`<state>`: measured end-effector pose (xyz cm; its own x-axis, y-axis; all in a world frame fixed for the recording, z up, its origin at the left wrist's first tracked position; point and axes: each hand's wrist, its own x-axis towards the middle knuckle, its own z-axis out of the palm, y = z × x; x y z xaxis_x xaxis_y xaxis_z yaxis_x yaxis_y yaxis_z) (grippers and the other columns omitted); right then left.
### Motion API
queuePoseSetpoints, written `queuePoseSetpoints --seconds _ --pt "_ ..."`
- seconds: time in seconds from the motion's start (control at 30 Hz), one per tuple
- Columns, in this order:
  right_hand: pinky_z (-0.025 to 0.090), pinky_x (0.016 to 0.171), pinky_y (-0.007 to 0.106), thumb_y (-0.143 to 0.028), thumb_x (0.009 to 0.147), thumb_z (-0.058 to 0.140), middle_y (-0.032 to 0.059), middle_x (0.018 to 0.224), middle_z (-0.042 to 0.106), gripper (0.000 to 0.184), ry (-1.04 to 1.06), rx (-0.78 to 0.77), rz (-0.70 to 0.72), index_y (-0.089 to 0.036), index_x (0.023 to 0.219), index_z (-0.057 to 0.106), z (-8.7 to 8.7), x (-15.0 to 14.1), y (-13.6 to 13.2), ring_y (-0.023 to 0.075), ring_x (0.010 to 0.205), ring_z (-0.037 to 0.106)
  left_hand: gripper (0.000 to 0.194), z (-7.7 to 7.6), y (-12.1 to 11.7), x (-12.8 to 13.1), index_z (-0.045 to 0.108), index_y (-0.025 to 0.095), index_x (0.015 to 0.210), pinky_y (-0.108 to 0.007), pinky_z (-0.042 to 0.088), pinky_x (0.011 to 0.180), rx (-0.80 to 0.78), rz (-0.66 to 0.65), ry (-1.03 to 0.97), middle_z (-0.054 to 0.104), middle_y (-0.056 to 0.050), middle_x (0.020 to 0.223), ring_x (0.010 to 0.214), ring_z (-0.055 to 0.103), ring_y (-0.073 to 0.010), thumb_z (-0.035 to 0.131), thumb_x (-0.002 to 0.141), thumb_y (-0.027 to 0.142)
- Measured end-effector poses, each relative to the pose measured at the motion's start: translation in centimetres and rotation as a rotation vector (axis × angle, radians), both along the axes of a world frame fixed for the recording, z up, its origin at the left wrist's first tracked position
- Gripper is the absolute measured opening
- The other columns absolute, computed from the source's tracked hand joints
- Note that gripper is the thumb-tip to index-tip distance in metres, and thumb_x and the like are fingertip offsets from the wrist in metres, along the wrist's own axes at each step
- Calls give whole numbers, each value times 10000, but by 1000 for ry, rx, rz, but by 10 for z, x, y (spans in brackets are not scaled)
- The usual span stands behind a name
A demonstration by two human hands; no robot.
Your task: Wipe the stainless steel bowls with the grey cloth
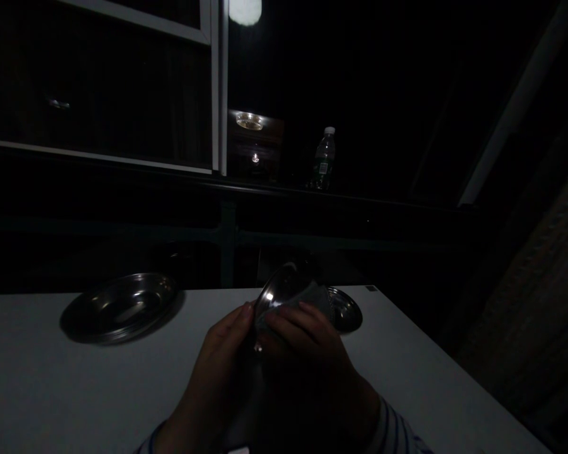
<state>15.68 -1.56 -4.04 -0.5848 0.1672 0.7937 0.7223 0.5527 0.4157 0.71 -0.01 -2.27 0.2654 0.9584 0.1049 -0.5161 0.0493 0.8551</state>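
The scene is very dark. My left hand [220, 359] grips the near edge of a tilted steel plate [277, 287] held up over the white table [52, 378]. My right hand [307, 343] presses a grey cloth [312, 297] against the plate's face, fingers closed on the cloth. Both hands meet at the table's middle, in front of me. A striped sleeve shows at my right wrist.
A large steel plate [120, 307] lies on the table at the left. A smaller steel plate [348, 310] lies just behind my right hand. A water bottle [324, 159] stands on a dark ledge beyond the table. Window frames rise behind.
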Motion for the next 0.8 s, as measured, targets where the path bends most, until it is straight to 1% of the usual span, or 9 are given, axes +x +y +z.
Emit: queuePoseSetpoints --seconds 0.13,0.27,0.37,0.47,0.53,0.6,0.67,0.73,0.8 --pt "266 1074 298 -227 858 480 -18 1069 646 221 24 0 2 -187 1042 597 1 -5 -6 126 1137 449 235 2 -2 -3 652 153 619 -183 426 538 6 -10 -6 609 16 579 529 513 -86 716 652 377" --pt "248 1077 277 -220 874 457 -12 1031 652 221 26 40 8 -185 1043 595 2 -3 -7 118 1110 458 240 -3 -2 -7 699 165 740 -218 460 620 55 -44 26 658 -13 663 605 564 -123 677 692 399" --pt "330 1020 352 -233 876 446 38 1111 605 241 115 5 14 -190 1080 567 5 8 -3 166 1141 445 256 -4 -2 -7 713 173 826 -238 462 668 99 -47 90 684 -29 733 650 586 -143 650 718 397" --pt "424 926 379 -207 885 402 99 1169 561 284 326 -146 -23 -155 1132 532 11 21 0 195 1135 468 266 -2 -2 -4 716 169 814 -251 455 679 138 -51 156 688 -34 734 654 589 -152 623 736 406" --pt "443 910 374 -192 891 378 108 1168 564 308 418 -244 -59 -139 1160 518 13 24 1 186 1112 490 275 0 -3 -3 708 167 781 -260 451 666 143 -49 176 676 -28 692 635 584 -156 601 747 418" --pt "437 923 385 -203 892 381 113 1196 552 323 389 -273 -72 -131 1178 513 11 19 1 195 1132 477 263 0 -2 -3 694 167 745 -254 444 641 137 -17 193 658 -18 656 623 574 -152 598 747 412" --pt "413 951 398 -219 887 414 107 1211 547 309 263 -210 -34 -138 1161 533 6 9 1 209 1162 451 250 -2 0 -2 674 164 681 -237 434 614 134 44 199 632 -2 617 594 546 -133 623 724 405" --pt "381 984 392 -233 878 455 78 1185 572 279 146 -121 9 -156 1126 558 1 0 2 202 1162 449 258 -3 3 -2 651 161 619 -219 425 589 135 100 203 597 13 575 571 519 -118 652 693 409" --pt "365 1000 382 -250 870 477 58 1166 588 268 95 -83 27 -171 1111 566 -2 -3 5 192 1152 457 284 -5 4 -2 626 160 579 -207 415 557 128 147 208 566 23 543 558 504 -112 663 674 425"
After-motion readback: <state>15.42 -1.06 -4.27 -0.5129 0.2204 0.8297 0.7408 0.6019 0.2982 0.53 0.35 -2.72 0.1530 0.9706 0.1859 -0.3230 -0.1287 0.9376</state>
